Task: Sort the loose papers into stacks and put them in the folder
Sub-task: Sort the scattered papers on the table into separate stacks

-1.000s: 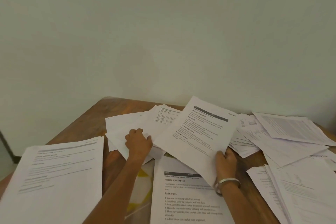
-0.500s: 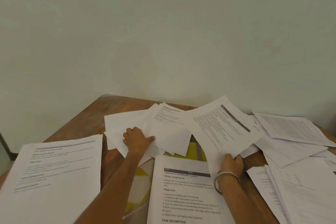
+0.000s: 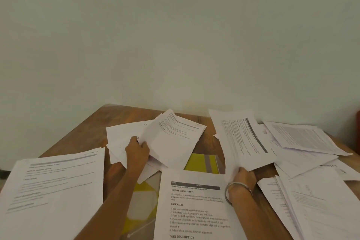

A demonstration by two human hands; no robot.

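Note:
Printed white papers lie scattered over a brown wooden table (image 3: 85, 132). My left hand (image 3: 137, 152) grips the near-left corner of a printed sheet (image 3: 173, 138) and holds it tilted above a loose pile of white sheets (image 3: 120, 136). My right hand (image 3: 244, 178), a metal bangle on its wrist, pinches the near edge of a second printed sheet (image 3: 241, 140) with a dark header bar, lifted over the table. A yellow folder (image 3: 202, 162) lies between my hands, partly covered by paper; a clear part of it (image 3: 142, 202) shows nearer me.
A stack of printed pages (image 3: 52, 195) lies at the near left. One page headed "INITIAL SCENE SETUP" (image 3: 194, 206) lies in front of me. Overlapping sheets (image 3: 303, 138) and a stack (image 3: 319, 206) fill the right side. A pale wall stands behind the table.
My right hand has swung its sheet to the right, uncovering the yellow folder. My left hand, which rested on the pile, now grips a sheet and has lifted it.

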